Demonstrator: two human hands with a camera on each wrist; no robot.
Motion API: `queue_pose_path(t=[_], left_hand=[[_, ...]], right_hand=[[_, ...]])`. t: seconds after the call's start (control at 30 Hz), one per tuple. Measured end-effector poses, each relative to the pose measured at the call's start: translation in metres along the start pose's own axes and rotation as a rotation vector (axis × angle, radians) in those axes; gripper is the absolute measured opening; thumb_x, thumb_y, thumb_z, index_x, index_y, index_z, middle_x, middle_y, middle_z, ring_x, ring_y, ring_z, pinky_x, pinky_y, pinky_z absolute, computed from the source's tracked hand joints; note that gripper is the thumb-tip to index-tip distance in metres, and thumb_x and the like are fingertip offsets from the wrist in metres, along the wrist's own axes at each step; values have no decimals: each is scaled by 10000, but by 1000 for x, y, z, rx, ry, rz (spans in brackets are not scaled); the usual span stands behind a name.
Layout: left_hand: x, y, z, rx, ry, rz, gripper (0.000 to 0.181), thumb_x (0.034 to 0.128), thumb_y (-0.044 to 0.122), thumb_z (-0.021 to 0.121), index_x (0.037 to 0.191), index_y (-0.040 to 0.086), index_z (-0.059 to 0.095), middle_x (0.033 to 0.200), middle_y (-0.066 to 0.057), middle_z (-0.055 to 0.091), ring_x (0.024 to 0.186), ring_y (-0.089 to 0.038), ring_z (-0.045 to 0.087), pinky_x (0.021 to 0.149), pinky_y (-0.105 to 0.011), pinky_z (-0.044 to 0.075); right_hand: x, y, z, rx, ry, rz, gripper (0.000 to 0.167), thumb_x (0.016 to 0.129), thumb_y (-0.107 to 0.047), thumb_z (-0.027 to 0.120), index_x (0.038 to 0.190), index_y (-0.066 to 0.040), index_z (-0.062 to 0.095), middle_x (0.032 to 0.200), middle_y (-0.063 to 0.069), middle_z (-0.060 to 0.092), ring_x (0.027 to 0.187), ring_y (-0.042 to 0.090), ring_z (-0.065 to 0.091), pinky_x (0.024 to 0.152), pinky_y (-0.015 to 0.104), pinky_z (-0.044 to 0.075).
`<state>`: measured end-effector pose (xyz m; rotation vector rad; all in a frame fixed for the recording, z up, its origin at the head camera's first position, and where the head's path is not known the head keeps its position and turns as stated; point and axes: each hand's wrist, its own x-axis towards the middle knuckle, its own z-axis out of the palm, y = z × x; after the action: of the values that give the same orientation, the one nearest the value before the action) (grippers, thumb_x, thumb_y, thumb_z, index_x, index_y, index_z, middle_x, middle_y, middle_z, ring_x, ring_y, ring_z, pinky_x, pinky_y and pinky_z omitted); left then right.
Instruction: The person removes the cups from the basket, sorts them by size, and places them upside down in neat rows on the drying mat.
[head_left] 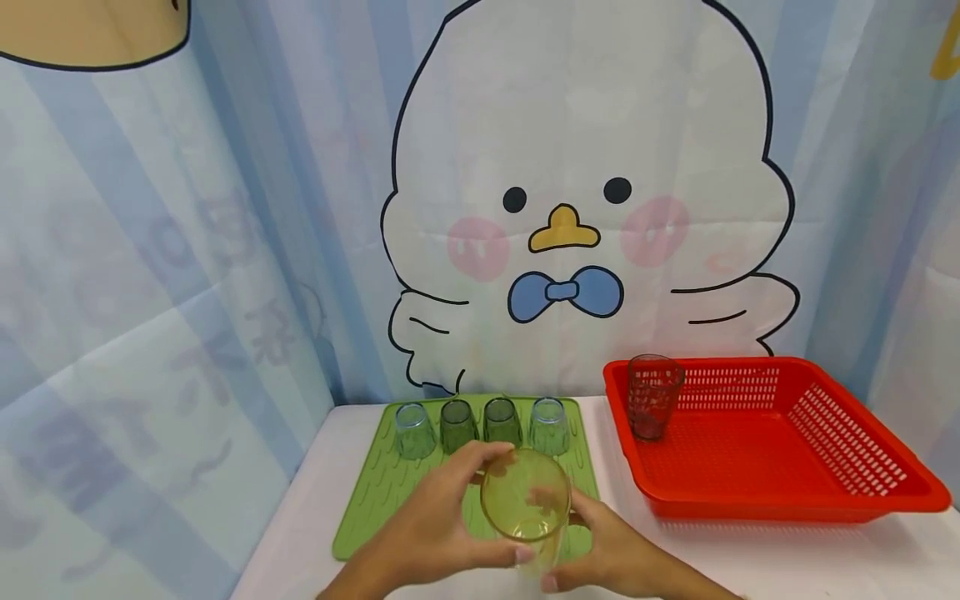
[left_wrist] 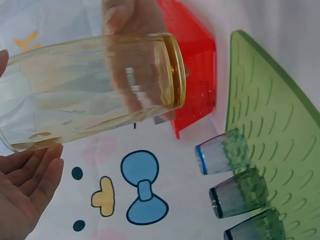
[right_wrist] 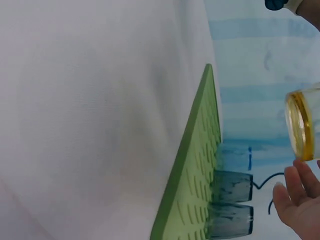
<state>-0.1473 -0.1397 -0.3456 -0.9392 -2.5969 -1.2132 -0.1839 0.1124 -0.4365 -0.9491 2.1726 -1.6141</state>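
In the head view, the left hand [head_left: 450,533] and right hand [head_left: 615,552] hold a yellow glass [head_left: 525,500] between them, each partly open, thumb and fingers curved round its sides. The glass is above the near part of a green mat [head_left: 386,492], mouth up and tilted toward the camera. Along the mat's far edge four cups stand upside down: a pale cup [head_left: 415,432], two dark cups [head_left: 458,427] and another pale cup [head_left: 549,427]. To their right, a red basket [head_left: 780,507] sits on the white table [head_left: 300,517], with a dark glass [head_left: 652,400] inside at its left end. A curtain [head_left: 285,167] with a printed chick hangs behind.

In the left wrist view, the left hand's fingers lie at the yellow glass's rim end; the right hand shows through the glass near its thick base.

In the right wrist view, fingertips [right_wrist: 300,172] are at the base, which is partly cropped.
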Motion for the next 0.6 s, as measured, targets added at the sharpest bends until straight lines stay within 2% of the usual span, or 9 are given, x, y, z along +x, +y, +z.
queue_pose_path(t=[0.07, 0.13, 0.27, 0.47, 0.6], left_hand=[[1, 2, -1, -2, 12, 15, 837, 736, 513, 866, 1409, 177, 499, 1264, 154, 584, 1115, -68, 589, 959, -303, 530], [2, 3, -1, -10, 17, 18, 831, 735, 510, 869, 1408, 196, 497, 1265, 165, 581, 1116, -65, 588, 959, -301, 530], [4, 3, -2, -20, 19, 23, 836, 735, 499, 873, 1416, 198, 493, 1278, 169, 573, 1122, -64, 583, 965, -301, 527], [4, 3, 1, -21, 9, 25, 848, 733, 501, 874, 1420, 194, 483, 1272, 168, 577, 1123, -64, 582, 968, -302, 524], [4, 2, 3, -28, 4, 14, 857, 730, 503, 875, 1421, 188, 478, 1273, 161, 576, 1130, -82, 583, 970, -299, 524]], right_hand=[[0, 5, 2, 52, -20, 33, 775, 804, -143, 838, 1476, -163, 451, 1412, 109, 554, 1231, 190, 543, 1016, 394, 417], [0, 8, 4, 107, -45, 32, 757, 818, -148, 833, 1473, -128, 454, 1418, 133, 554, 1260, 180, 532, 1049, 340, 397], [3, 13, 9, 152, -63, -16, 754, 828, -116, 823, 1475, -52, 440, 1416, 168, 569, 1277, 92, 522, 1055, 172, 355], [5, 17, 14, 126, -31, -40, 738, 842, -131, 815, 1445, 52, 433, 1283, 93, 678, 1183, 71, 590, 1019, 181, 416], [4, 19, 14, 161, -36, -43, 683, 853, -127, 802, 1413, 61, 460, 1267, 102, 683, 1154, 83, 605, 1000, 202, 446]])
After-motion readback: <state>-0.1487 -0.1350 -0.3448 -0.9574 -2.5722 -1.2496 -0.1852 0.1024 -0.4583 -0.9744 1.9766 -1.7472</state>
